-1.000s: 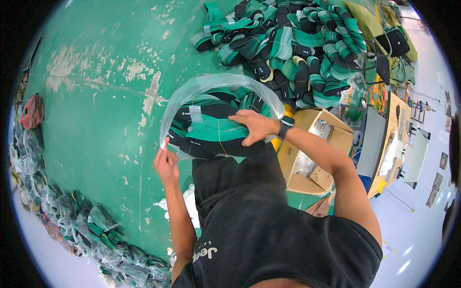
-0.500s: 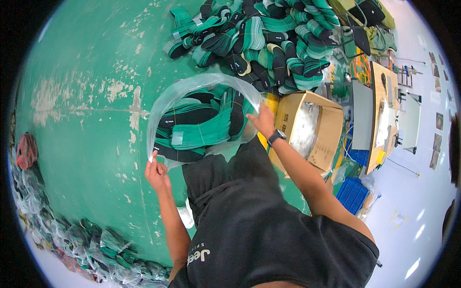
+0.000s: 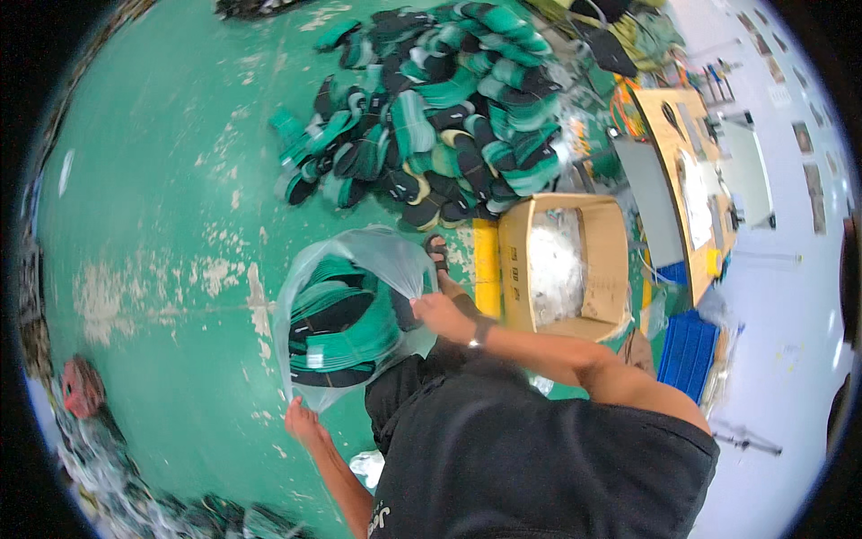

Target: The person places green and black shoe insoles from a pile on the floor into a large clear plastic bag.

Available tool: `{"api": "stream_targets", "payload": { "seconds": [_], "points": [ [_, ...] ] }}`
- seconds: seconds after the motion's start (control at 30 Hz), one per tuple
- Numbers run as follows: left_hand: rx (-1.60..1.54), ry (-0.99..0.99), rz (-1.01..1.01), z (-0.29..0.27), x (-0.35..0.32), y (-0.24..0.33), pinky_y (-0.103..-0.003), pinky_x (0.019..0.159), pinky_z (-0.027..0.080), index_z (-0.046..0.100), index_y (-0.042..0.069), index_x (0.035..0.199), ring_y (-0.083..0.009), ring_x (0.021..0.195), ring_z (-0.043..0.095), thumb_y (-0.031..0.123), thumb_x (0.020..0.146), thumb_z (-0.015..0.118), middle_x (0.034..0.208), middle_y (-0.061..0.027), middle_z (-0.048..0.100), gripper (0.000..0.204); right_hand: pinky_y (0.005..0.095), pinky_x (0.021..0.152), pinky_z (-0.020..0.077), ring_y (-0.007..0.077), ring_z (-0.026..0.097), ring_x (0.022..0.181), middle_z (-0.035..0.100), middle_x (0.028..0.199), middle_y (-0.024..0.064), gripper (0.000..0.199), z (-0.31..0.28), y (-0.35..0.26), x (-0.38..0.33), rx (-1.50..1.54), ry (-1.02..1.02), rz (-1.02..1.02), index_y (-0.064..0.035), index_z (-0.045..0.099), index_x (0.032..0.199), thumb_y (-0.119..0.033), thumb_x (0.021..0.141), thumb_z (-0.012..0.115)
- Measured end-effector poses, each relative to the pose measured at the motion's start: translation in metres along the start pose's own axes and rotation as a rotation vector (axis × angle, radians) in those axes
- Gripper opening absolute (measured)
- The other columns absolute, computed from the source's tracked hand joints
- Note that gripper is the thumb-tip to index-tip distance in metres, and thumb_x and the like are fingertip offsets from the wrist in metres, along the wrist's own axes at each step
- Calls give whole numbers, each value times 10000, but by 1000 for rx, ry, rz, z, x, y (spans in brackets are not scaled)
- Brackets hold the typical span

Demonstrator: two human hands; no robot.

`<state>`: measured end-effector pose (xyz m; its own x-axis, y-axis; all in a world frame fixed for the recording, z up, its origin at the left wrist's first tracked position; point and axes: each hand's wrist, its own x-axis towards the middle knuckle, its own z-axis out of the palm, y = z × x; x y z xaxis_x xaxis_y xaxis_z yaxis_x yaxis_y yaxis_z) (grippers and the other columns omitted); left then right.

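A clear plastic bag [image 3: 285,310] stands on the floor in front of me, its mouth facing up. Inside lie banded bundles of green and black shoe insoles [image 3: 355,341]. My left hand [image 3: 307,422] pinches the bag's near left rim between closed fingers. At the right side of the mouth, my right hand [image 3: 444,317] grips gathered plastic, with a watch on its wrist. The film is drawn across part of the opening, over the bundles on the right. My fingertips partly hide the plastic they hold.
Beyond the bag spreads a large pile of insole bundles [image 3: 431,117]. To the right stand an open cardboard box [image 3: 515,260] with clear plastic inside, a wooden-topped table [image 3: 660,121] and a blue crate [image 3: 687,355]. Filled clear bags [image 3: 117,467] line the lower left.
My right hand has drawn its side of the bag's rim inward, and the mouth is narrower. My left hand still holds the near rim. The whole view has shifted, showing more of the far pile.
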<state>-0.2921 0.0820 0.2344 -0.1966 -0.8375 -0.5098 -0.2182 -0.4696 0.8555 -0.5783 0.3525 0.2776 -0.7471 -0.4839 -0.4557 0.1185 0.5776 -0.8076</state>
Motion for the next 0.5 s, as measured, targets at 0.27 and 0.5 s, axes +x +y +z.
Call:
{"api": "stream_targets", "payload": {
  "seconds": [0.27, 0.5],
  "points": [
    [81, 101, -121, 66, 26, 13, -224, 381, 186, 592, -20, 854, -46, 408, 238, 119, 844, 522, 512, 60, 279, 156, 425, 603, 447, 319, 605, 611, 626, 706, 192, 419, -53, 38, 82, 276, -110, 156, 48, 582, 751, -327, 899, 466],
    [212, 364, -171, 118, -2, 6, -239, 380, 184, 565, -8, 796, -59, 398, 223, 155, 845, 535, 511, 57, 266, 173, 404, 579, 476, 285, 617, 589, 612, 629, 145, 439, -132, 142, 180, -219, 154, -70, 23, 560, 770, -394, 891, 501]
  ]
}}
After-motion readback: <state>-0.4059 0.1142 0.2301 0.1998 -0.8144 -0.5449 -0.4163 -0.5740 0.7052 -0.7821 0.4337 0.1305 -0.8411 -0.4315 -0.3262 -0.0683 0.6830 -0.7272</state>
